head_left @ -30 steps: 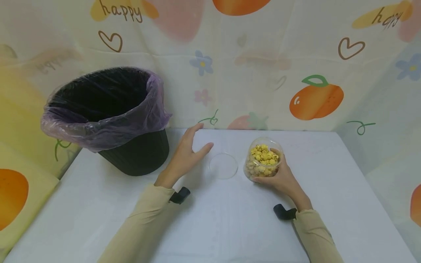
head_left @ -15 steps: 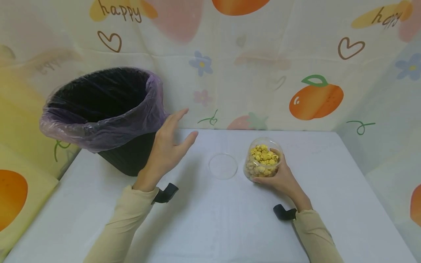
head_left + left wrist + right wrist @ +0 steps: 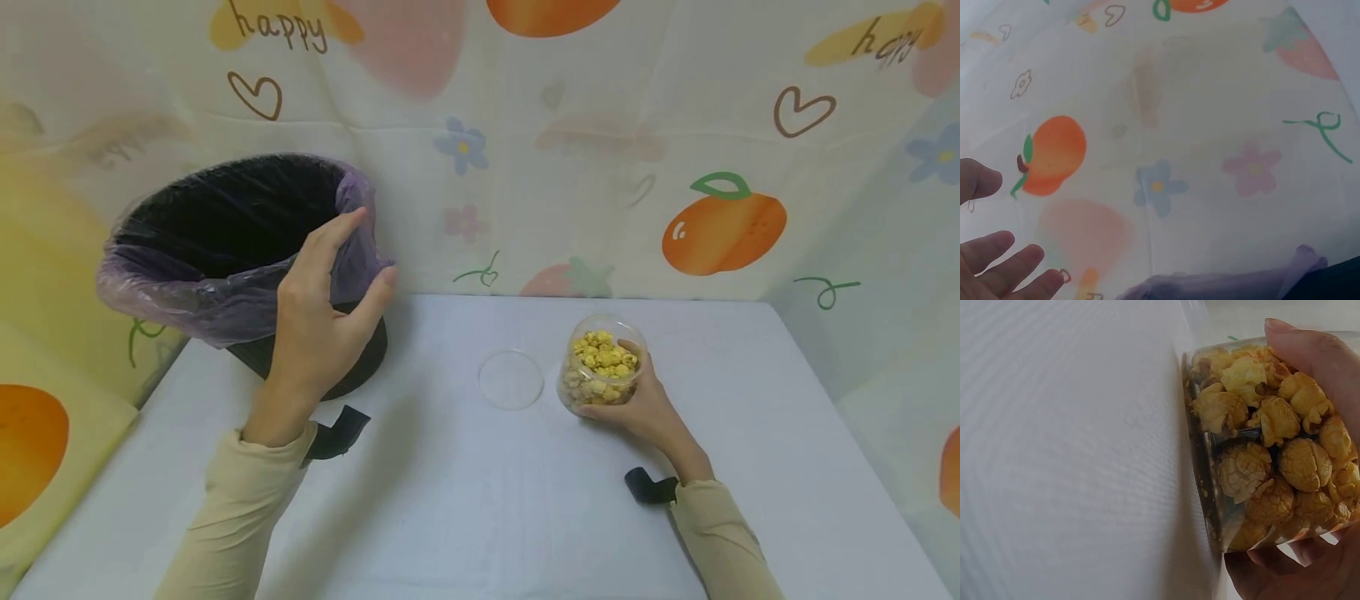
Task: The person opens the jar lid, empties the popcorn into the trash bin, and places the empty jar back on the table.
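- My right hand [image 3: 637, 404] grips the popcorn jar [image 3: 573, 390] on the table [image 3: 480, 492].
- My left hand [image 3: 315, 312], fingers wide, hovers before the lined bin [image 3: 180, 298].
- 1 clear lid [image 3: 511, 379] lies near the jar.

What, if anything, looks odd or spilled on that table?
Mainly the bin: it stands on the table, near food, where you'd expect it on the floor. The jar is open, and a clear disc, perhaps its lid, lies beside it. I see no popcorn spilled.
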The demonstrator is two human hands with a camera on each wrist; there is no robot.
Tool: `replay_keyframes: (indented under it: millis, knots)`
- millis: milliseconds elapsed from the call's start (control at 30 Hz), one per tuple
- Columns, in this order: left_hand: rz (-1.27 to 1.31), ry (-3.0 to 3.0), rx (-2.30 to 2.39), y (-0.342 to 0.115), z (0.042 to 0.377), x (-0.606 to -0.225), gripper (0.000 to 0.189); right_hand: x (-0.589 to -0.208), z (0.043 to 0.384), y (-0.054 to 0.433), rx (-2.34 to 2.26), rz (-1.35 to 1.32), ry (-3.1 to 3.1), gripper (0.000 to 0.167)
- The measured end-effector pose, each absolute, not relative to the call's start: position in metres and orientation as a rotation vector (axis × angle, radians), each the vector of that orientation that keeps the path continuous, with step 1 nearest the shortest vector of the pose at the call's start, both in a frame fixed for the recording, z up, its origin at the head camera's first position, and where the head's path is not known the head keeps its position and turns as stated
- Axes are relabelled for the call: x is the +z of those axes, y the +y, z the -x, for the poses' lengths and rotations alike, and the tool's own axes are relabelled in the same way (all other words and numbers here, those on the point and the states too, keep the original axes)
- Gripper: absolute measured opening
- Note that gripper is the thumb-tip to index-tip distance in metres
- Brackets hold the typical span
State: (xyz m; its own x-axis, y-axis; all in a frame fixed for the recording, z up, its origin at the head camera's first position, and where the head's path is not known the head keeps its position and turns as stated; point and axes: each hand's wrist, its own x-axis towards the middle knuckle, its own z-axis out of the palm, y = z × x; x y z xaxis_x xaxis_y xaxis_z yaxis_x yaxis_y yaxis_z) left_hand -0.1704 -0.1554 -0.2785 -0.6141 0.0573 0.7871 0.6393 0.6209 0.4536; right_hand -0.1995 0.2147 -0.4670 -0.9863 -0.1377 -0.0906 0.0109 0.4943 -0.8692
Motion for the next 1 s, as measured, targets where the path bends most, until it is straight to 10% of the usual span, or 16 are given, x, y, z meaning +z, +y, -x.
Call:
replay_keyframes:
  millis: [1000]
  knots:
    - [0.009,-1.928,-1.036,-0.241,0.150,-0.246,0.049,-0.463,0.198,0.213,-1.439,0.104,2.626,0.127]
